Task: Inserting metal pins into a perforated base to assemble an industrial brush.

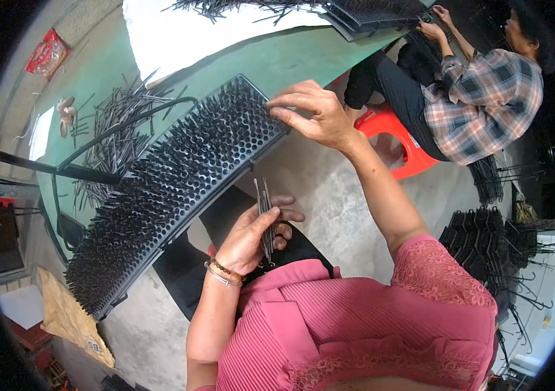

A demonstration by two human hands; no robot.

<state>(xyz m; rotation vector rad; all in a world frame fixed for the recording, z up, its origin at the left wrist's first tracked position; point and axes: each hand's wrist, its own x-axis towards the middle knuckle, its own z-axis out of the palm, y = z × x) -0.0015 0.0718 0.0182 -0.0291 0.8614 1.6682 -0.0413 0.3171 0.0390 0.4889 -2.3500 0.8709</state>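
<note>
A long black rack (180,225) with many round holes slants across in front of me. Thin dark rods (137,169) stand packed close together in most of it. My left hand (249,232), with a beaded bracelet at its wrist, is below the rack and closed around a small bundle of thin metal rods (266,225) pointing up. At the rack's far right end is my right hand (316,114). Its thumb and forefinger are pinched together at the rack's edge, and whatever they hold is too small to make out.
Loose rods (111,124) lie heaped on the green table (238,58) behind the rack. A co-worker (486,98) sits on a red stool (414,159) at the right, hands at another rack (372,13). Black hooked racks (483,238) hang at right. A paper sack (72,319) lies lower left.
</note>
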